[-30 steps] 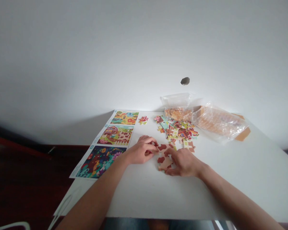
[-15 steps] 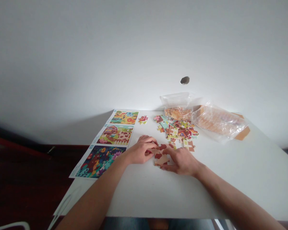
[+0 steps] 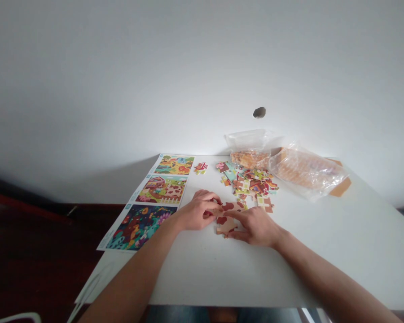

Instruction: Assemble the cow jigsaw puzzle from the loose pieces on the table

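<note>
Joined puzzle pieces with reddish-brown patches on pale pink (image 3: 226,223) lie flat on the white table between my hands. My left hand (image 3: 198,211) rests at their left edge, its fingers curled round a small reddish piece that is mostly hidden. On the right side, my right hand (image 3: 251,224) has its index finger stretched onto the pink pieces and its thumb near their lower edge; its fingers are apart. Just behind lies a heap of loose puzzle pieces (image 3: 256,185). A small joined cluster (image 3: 201,168) sits apart, further left.
A sheet with three printed pictures (image 3: 161,188) lies along the left side of the white table (image 3: 222,278). At the back, a clear bag of pieces (image 3: 251,158) and a larger plastic bag (image 3: 308,172) over orange card stand near the wall. A white cable (image 3: 87,289) hangs at lower left.
My right index finger has straightened and slid left over the pink pieces, towards my left fingertips. My left hand has hardly moved.
</note>
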The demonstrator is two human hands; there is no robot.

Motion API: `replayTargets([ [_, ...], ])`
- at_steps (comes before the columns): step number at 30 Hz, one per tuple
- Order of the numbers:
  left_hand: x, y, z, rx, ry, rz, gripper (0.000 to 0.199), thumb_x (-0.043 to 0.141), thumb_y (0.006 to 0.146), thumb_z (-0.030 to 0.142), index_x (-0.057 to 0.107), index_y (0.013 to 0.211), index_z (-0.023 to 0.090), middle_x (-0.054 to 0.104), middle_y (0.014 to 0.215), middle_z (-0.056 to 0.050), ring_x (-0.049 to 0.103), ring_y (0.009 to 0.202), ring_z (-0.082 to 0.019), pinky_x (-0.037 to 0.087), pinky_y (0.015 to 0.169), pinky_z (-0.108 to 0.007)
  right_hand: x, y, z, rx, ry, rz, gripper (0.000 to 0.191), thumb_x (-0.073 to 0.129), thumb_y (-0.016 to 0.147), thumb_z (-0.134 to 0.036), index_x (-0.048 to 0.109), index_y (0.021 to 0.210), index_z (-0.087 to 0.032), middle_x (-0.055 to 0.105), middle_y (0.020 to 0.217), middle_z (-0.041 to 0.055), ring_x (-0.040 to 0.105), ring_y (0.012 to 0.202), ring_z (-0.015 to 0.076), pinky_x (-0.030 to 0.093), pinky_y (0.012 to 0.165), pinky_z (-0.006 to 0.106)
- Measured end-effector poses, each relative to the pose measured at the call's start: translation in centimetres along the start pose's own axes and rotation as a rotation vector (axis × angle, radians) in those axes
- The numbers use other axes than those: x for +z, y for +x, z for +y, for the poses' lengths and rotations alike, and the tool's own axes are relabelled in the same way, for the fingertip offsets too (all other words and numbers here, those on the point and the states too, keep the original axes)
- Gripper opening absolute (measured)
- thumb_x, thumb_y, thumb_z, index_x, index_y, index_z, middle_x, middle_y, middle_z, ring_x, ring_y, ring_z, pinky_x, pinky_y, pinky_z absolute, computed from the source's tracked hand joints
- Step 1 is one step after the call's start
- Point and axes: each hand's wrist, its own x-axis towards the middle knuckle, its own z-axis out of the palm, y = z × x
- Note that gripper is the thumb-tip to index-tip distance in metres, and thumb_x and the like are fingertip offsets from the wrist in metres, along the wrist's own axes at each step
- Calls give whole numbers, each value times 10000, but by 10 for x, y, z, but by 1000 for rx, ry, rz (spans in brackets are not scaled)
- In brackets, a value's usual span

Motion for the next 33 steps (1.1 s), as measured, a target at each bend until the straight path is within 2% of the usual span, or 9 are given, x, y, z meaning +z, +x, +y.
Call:
replayTargets([
  [5,-1,0,1,-3,-6,-6,199,639,842,165,737,994,247,627,1115,-53,544,1061,-217,392,1016,-368,-1,-1,0,-15,69,-15,407,559,924,-527,582,1266,-307,736,1028,24,685,870,206,429,742,269],
  [11,-1,-1,-3,19,-15,-25,172,638,893,251,771,976,324,608,1125,-40,542,1062,-206,381,1027,-369,-1,0,0,-18,19,-16,439,554,917,-552,593,1272,-297,738,995,39,684,841,216,422,705,274],
  [13,0,-1,-4,21,-17,-25,178,638,896,258,776,966,346,602,1127,-36,538,1069,-204,379,1030,-367,-2,0,1,5,4,-12,525,577,885,-582,555,1310,-275,732,1018,56,685,854,233,421,707,282],
  [16,0,-2,-4,10,-16,-21,196,645,882,225,777,970,341,599,1128,-40,528,1080,-211,379,1036,-368,-2,0,4,80,17,30,803,622,813,-646,386,1445,-211,727,1036,91,687,843,258,422,701,293],
  [18,1,-2,-3,4,-18,-22,211,644,879,212,774,989,336,598,1125,-44,522,1084,-214,378,1042,-373,-3,-1,6,108,36,51,892,637,800,-640,295,1490,-191,730,1012,89,685,789,247,415,683,288],
  [20,1,-2,-3,5,-18,-24,223,636,887,217,770,1006,351,593,1130,-43,517,1085,-213,375,1046,-381,-3,-1,7,86,58,51,836,637,817,-604,315,1481,-213,726,1042,80,678,756,221,407,666,276],
  [22,2,-2,-4,12,-15,-23,231,629,897,226,769,1004,374,585,1141,-40,514,1086,-212,371,1048,-391,-3,-1,6,30,69,28,691,620,844,-579,421,1419,-250,716,1085,67,675,778,207,403,666,268],
  [25,2,-2,-4,20,-8,-23,249,628,893,213,768,1008,385,578,1157,-40,511,1095,-217,374,1046,-403,-2,0,4,-12,53,-9,498,587,883,-561,562,1291,-277,730,1013,43,672,810,208,401,674,266],
  [33,1,-1,-4,36,-3,-13,211,640,887,231,781,967,367,585,1151,-44,524,1084,-219,398,1028,-392,-4,0,1,-52,45,-3,413,575,903,-458,585,1283,-297,739,943,24,671,774,199,401,666,264],
])
